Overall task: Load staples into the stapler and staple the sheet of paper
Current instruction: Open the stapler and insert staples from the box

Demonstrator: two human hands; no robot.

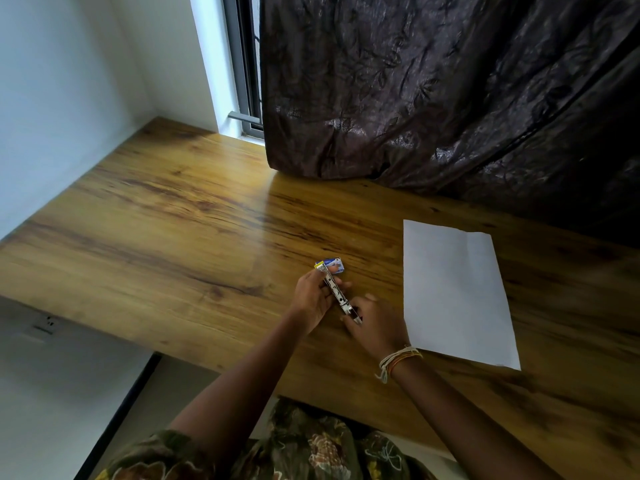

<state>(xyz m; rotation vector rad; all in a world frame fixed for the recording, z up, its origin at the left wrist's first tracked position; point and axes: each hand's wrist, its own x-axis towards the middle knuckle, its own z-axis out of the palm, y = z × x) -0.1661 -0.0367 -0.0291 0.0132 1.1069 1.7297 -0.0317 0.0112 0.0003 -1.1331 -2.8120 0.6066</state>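
Note:
A small metal stapler (337,295) lies slanted between both hands just above the wooden desk (173,216). My left hand (313,296) grips its far half, fingers curled round it. At the stapler's near end, the fingers of my right hand (375,325) pinch it; that hand's wrist wears thread bands. A small blue and yellow staple box (333,264) sits on the desk just beyond my left fingertips. The white sheet of paper (453,292) lies flat to the right, untouched. Whether the stapler is opened is too small to tell.
A dark curtain (450,91) hangs over the back of the desk, its hem resting on the wood. A window frame (246,64) and white wall stand at the back left. The desk's front edge runs close to my body.

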